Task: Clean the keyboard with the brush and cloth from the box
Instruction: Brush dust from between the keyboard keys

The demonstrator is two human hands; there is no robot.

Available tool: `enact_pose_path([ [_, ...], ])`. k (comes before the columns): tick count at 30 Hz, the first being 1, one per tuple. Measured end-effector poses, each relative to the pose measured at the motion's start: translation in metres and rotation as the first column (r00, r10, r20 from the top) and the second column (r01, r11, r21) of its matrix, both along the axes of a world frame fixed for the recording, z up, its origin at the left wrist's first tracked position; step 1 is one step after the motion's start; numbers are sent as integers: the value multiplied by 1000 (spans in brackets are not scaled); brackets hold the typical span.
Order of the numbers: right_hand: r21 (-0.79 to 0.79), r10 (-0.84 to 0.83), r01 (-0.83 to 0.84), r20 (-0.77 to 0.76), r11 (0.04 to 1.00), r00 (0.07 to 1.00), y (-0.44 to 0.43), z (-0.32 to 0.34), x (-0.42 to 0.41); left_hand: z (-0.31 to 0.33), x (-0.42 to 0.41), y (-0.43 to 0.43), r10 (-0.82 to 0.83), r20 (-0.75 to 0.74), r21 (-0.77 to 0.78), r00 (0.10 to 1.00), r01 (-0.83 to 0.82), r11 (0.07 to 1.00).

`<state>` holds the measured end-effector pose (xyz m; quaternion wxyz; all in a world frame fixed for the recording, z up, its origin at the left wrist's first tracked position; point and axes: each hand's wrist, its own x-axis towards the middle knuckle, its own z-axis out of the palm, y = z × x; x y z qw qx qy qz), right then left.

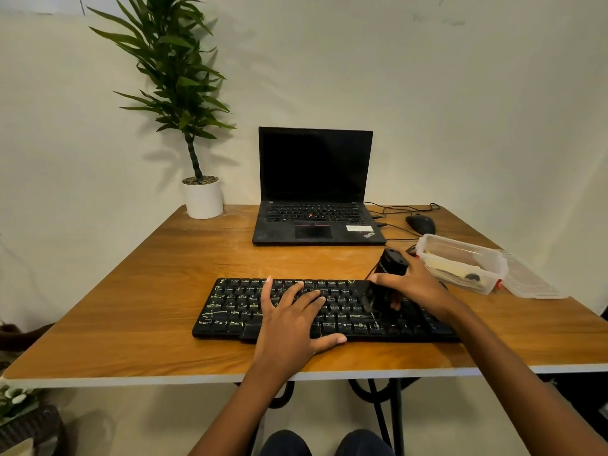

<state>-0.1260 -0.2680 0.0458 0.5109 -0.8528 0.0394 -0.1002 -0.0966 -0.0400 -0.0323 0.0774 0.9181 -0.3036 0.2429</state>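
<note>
- The keyboard [230,307] is lying along the front edge of the table [131,291], a little right of the middle
- The left hand [292,320] is resting flat on the keys with its fingers straight and spread, pinning the keyboard down and gripping nothing
- The right hand [418,284] is wrapping its fingers and thumb round a thick black brush [391,261], which is standing over the right part of the keys; its lower end is blurred, so I cannot tell whether it is touching them
- The box [424,248] is sitting open at the right edge, with its lid [529,284] just beside it; something pale inside is probably the cloth [450,266]
- The brush is looking light and stiff in the handle, so holding it round the handle is probably suiting short strokes
- The keyboard is looking light and likely to slide, so pressing on it away from the brushed keys is making sense
- The cloth is likely soft and limp, best pinched at a fold
- A laptop [312,192], a mouse [421,223] and a plant pot [203,199] are standing along the back edge
</note>
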Motion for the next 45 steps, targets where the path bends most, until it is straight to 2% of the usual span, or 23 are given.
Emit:
enact_pose_path([
  [4, -16, -39, 39, 29, 999, 999, 0, 1, 0, 0, -1, 0, -4, -7, -4, 1000, 4, 1000],
  [7, 17, 15, -15, -24, 1000, 1000, 0, 3, 1, 0, -1, 0, -3, -10, -1, 1000, 3, 1000],
  [10, 24, -33, 33, 9, 999, 999, 0, 4, 2, 0, 0, 0, -7, -5, 2, 1000, 7, 1000],
  [13, -17, 31, -31, -42, 999, 999, 3, 4, 5, 0, 0, 0, -4, 0, -1, 1000, 4, 1000],
  [16, -38, 0, -1, -23, 999, 1000, 2, 5, 7, 0, -1, 0, -11, 10, -2, 1000, 11, 1000],
  [19, -78, 55, -64, -106, 995, 993, 2, 5, 9, 1, 0, 0, -6, 16, -6, 1000, 6, 1000],
  [22, -137, 38, -49, -82, 989, 996, 5, 8, 11, 0, 0, 0, -16, 11, -9, 1000, 16, 1000],
  [25, -167, 102, -127, -147, 978, 984, 12, 15, 11, 0, 0, 0, -16, 12, -14, 1000, 16, 1000],
  [28, -215, 98, -121, -113, 969, 989, 20, 21, 12, 1, 0, 0, -19, 12, -14, 1000, 19, 1000],
  [31, -224, 127, -159, -152, 961, 980, 25, 23, 10, 2, -1, 0, -15, 6, -15, 1000, 15, 1000],
  [34, -220, 102, -123, -104, 968, 989, 25, 23, 10, 1, -1, 0, -14, 1, -11, 1000, 14, 1000],
  [37, -215, 129, -160, -153, 963, 980, 26, 23, 8, 2, -1, 1, -11, 5, -12, 1000, 11, 1000],
  [40, -216, 62, -74, -63, 974, 996, 24, 19, 11, 1, -1, 0, -12, 4, -11, 1000, 12, 1000],
  [43, -200, 91, -113, -116, 973, 989, 23, 19, 7, 1, -1, 0, -13, 3, -17, 1000, 13, 1000],
  [45, -189, 51, -69, -97, 979, 994, 21, 17, 3, 1, -1, 0, -12, -3, -14, 1000, 12, 1000],
])
